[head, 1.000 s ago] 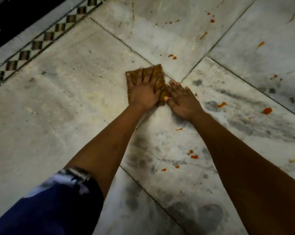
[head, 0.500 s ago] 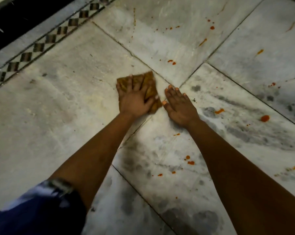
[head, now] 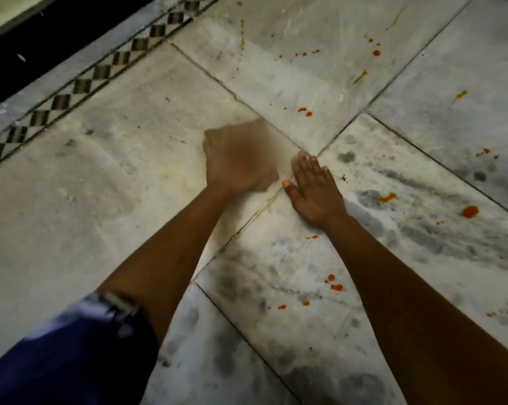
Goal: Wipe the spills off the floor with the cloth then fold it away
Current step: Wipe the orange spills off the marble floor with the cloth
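My left hand (head: 235, 165) presses flat on a small brown cloth (head: 260, 131) on the marble floor; both are smeared by motion blur, so only the cloth's far edge shows past the fingers. My right hand (head: 315, 191) lies flat on the floor just to the right, fingers spread, holding nothing, a small gap apart from the cloth. Orange-red spills dot the tiles: two drops (head: 305, 111) beyond the cloth, a blob (head: 470, 211) at the right, and drops (head: 334, 283) between my forearms.
A checkered inlay border (head: 80, 84) runs diagonally at the upper left, with a dark strip (head: 42, 45) behind it. Dark grey smudges (head: 407, 226) mark the tile under my right arm. A blue sleeve or garment (head: 65, 358) fills the lower left corner.
My left hand has slid the cloth to the left, away from my right hand, and is now blurred by motion. My right hand has stayed flat in place.
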The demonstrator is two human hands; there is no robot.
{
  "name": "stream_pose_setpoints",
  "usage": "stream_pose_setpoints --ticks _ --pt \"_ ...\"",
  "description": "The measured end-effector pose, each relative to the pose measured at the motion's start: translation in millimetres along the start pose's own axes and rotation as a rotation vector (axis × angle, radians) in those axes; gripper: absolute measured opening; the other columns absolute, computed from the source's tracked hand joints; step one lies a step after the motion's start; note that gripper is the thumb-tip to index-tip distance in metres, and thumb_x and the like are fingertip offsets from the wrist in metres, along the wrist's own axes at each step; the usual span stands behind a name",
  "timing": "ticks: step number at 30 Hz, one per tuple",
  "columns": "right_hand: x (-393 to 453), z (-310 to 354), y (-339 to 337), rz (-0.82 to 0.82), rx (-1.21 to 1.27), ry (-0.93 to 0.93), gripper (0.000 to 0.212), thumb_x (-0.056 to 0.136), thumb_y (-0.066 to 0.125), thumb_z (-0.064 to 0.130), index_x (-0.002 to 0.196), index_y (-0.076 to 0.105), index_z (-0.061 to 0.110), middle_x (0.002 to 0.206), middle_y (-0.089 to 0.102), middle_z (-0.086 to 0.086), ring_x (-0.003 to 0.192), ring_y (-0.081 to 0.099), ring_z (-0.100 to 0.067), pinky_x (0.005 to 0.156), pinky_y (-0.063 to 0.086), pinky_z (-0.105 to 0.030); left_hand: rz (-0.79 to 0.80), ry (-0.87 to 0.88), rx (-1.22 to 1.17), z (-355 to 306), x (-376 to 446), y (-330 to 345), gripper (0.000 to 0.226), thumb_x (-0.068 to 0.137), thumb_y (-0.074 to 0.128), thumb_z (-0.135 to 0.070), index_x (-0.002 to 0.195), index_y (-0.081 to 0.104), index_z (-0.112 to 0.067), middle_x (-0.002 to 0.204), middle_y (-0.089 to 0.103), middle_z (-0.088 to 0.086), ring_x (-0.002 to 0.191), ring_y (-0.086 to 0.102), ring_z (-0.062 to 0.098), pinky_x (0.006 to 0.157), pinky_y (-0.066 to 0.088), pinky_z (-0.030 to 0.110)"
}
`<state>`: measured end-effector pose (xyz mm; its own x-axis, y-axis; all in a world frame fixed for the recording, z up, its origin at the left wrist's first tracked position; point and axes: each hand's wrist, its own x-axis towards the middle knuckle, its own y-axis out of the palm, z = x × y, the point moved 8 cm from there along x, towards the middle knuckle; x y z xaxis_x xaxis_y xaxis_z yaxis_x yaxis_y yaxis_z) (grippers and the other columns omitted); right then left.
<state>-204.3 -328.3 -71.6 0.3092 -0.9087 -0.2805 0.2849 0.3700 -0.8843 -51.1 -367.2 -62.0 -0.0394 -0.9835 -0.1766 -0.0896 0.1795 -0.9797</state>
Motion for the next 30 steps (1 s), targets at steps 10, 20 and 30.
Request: stream_pose_setpoints --ticks 10,20,30 --pt "-1.7 -0.1 2.5 0.004 -0.034 0.015 0.063 0.099 0.024 0.046 0.15 -0.002 0.018 0.158 -0.011 -0.001 0.145 -0.012 -0.016 0.116 -0.007 -0.033 -0.124 -0.266 -0.146 103.2 -44.6 -6.1 0.073 0.079 0.043 -0.059 0.145 0.028 -0.033 0.155 0.023 -0.005 0.143 0.015 0.026 0.104 0.018 0.059" --pt "-23.2 18.6 -1.4 0.066 0.04 0.131 0.068 0.097 0.027 0.051 0.15 -0.001 0.019 0.159 -0.008 -0.003 0.145 -0.007 -0.017 0.117 -0.003 -0.038 -0.121 -0.154 -0.181 75.0 -117.2 -6.6 0.07 0.074 0.047 -0.05 0.14 0.04 -0.029 0.145 0.042 0.0 0.133 0.033 0.026 0.093 0.03 0.046" --pt "-75.5 14.5 -55.9 -0.069 0.044 0.12 0.065 0.099 0.026 0.047 0.15 -0.001 0.018 0.159 -0.004 -0.003 0.146 -0.003 -0.016 0.117 -0.002 -0.036 -0.108 -0.224 -0.623 60.6 -130.3 -56.4 0.066 0.067 0.054 -0.054 0.13 0.051 -0.036 0.118 0.065 0.003 0.108 0.058 0.029 0.081 0.047 0.035"
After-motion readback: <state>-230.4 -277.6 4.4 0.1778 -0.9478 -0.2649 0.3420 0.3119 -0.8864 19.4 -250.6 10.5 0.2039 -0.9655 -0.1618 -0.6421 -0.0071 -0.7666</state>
